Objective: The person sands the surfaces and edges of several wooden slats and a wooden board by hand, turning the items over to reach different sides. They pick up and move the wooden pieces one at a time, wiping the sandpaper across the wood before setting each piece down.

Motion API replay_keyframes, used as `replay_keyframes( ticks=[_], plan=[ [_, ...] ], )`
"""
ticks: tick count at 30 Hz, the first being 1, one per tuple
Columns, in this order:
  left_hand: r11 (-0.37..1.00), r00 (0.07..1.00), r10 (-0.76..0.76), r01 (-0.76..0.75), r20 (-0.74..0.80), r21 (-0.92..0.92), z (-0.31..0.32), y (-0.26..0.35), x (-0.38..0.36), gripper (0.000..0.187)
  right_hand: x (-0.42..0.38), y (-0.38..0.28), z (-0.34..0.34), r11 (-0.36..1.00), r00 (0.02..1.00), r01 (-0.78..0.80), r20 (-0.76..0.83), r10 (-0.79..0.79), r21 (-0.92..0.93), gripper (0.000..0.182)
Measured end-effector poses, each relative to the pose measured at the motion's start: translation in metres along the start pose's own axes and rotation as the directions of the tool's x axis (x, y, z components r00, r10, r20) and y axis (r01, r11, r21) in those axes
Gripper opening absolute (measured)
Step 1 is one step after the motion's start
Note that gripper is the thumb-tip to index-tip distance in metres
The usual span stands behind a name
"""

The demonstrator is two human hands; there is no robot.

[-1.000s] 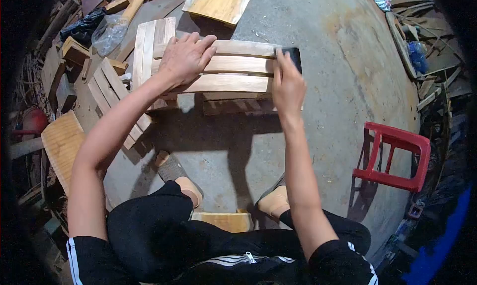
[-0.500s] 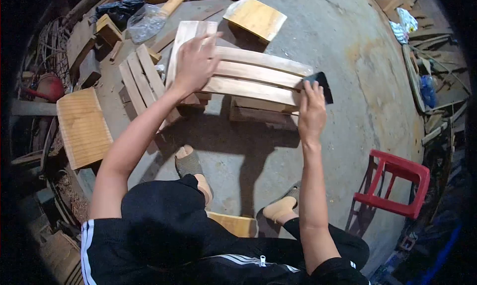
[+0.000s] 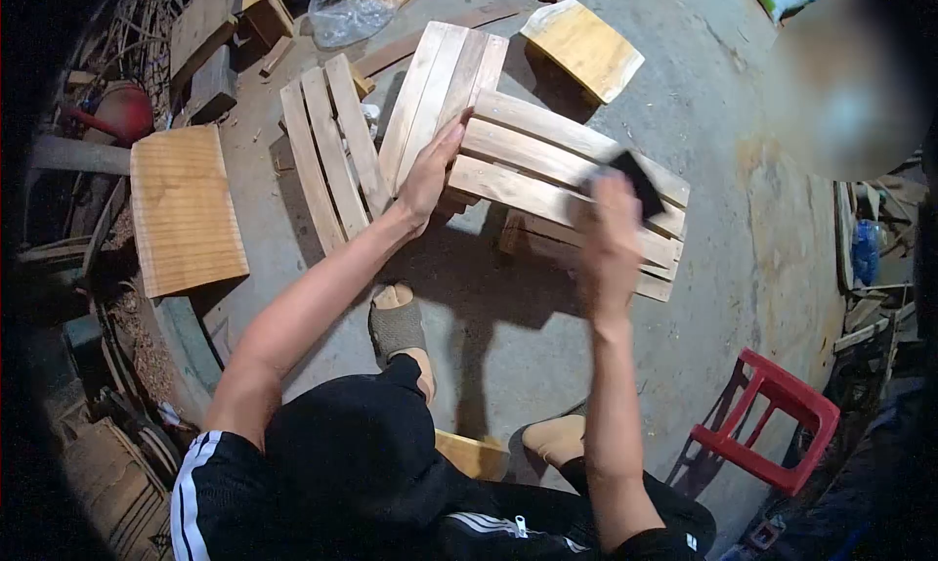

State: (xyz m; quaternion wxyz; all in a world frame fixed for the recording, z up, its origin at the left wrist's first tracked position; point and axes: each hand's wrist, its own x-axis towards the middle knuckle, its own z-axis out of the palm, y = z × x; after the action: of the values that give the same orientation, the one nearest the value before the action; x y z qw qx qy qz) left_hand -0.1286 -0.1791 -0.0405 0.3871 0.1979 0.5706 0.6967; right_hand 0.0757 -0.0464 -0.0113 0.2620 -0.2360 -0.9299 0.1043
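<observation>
Your right hand point(image 3: 614, 253) grips a flat black sheet point(image 3: 639, 185) against pale, curved wooden slats point(image 3: 532, 155); your left fingers point(image 3: 452, 134) press their end.

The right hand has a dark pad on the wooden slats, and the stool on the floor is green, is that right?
The stool on the floor is red, not green: see the head view. The right hand does have a dark pad on the wooden slats.

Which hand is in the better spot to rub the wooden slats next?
Probably the right hand: it has the dark pad over the slats. The left hand is at their left end.
</observation>
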Motion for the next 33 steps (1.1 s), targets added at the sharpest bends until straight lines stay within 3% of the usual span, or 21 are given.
replay_keyframes(
  ticks=[3,5,7,9,11,13,14,15,16,17,18,19,21,23,25,27,29,31,33],
  plan=[
    [0.994,1.0,-0.002,0.002,0.001,0.112,0.006,0.012,0.0,0.058,-0.016,0.048,-0.033,0.951,0.951,-0.3,-0.099,0.292,-0.072,0.038],
    [0.996,0.999,0.037,-0.04,0.04,0.074,0.006,0.0,0.003,0.059,-0.013,0.043,-0.028,0.954,0.949,-0.299,-0.116,0.295,-0.024,0.033],
    [0.974,0.991,0.129,-0.123,-0.019,0.189,0.006,-0.009,0.007,0.059,0.007,0.004,-0.008,0.975,0.975,-0.224,-0.004,0.224,-0.014,0.033],
    [0.969,0.989,0.146,-0.143,0.003,0.201,0.006,-0.007,0.007,0.058,0.023,-0.029,0.033,1.0,0.999,-0.019,-0.033,0.019,-0.002,0.038],
    [0.972,0.992,0.127,-0.126,0.005,0.199,0.004,-0.004,0.009,0.056,0.046,-0.061,0.06,0.984,0.995,0.093,-0.046,-0.087,0.152,0.041],
    [0.928,0.961,0.263,-0.276,0.083,0.252,-0.007,-0.015,0.017,0.056,0.054,-0.048,0.054,0.973,0.994,0.11,-0.04,-0.104,0.203,0.042],
    [0.926,0.961,0.264,-0.276,0.083,0.256,-0.01,-0.018,0.019,0.056,0.058,-0.04,0.05,0.955,0.99,0.139,-0.029,-0.136,0.261,0.043],
    [0.913,0.962,0.263,-0.274,0.08,0.303,-0.008,-0.017,0.019,0.056,0.054,-0.014,0.046,0.985,0.994,0.106,-0.049,-0.1,0.139,0.038],
    [0.897,0.962,0.264,-0.272,0.069,0.349,-0.004,-0.016,0.019,0.057,0.048,0.002,0.011,0.988,1.0,0.001,0.01,-0.002,0.154,0.035],
    [0.895,0.961,0.274,-0.271,0.043,0.354,-0.001,-0.017,0.02,0.057,0.032,0.037,0.006,0.995,0.996,-0.029,-0.084,0.037,0.098,0.029],
    [0.878,0.954,0.299,-0.287,0.027,0.383,-0.001,-0.019,0.02,0.055,0.028,0.05,-0.02,0.969,0.979,-0.205,0.01,0.205,0.142,0.028],
    [0.859,0.948,0.319,-0.295,0.013,0.419,-0.003,-0.021,0.017,0.054,0.011,0.068,-0.027,0.946,0.946,-0.312,-0.066,0.318,0.086,0.031],
    [0.901,0.957,0.29,-0.265,-0.021,0.344,-0.002,-0.02,0.014,0.053,-0.003,0.078,-0.033,0.953,0.953,-0.301,-0.026,0.301,-0.041,0.037],
    [0.925,0.945,0.303,-0.26,-0.122,0.277,0.001,-0.012,0.014,0.048,-0.008,0.07,-0.024,0.961,0.961,-0.26,-0.124,0.248,-0.092,0.036],
    [0.974,0.969,0.138,-0.095,-0.205,0.206,-0.001,-0.002,0.018,0.041,-0.008,0.068,-0.021,0.961,0.959,-0.255,-0.153,0.236,-0.112,0.036],
    [0.958,0.951,0.185,-0.119,-0.246,0.261,-0.008,0.008,0.029,0.032,-0.009,0.066,-0.016,0.959,0.959,-0.253,-0.164,0.231,-0.128,0.036],
    [0.832,0.97,0.225,-0.143,-0.09,0.536,-0.015,0.017,0.034,0.029,-0.01,0.067,-0.018,0.958,0.958,-0.258,-0.161,0.237,-0.123,0.036],
    [0.773,0.973,0.209,-0.106,-0.094,0.625,-0.014,0.027,0.037,0.028,-0.009,0.069,-0.017,0.961,0.96,-0.25,-0.163,0.229,-0.116,0.035],
    [0.699,0.928,0.372,-0.252,-0.039,0.669,-0.019,0.017,0.043,0.028,-0.012,0.069,-0.017,0.947,0.957,-0.273,-0.151,0.249,-0.171,0.036]
  ],
)
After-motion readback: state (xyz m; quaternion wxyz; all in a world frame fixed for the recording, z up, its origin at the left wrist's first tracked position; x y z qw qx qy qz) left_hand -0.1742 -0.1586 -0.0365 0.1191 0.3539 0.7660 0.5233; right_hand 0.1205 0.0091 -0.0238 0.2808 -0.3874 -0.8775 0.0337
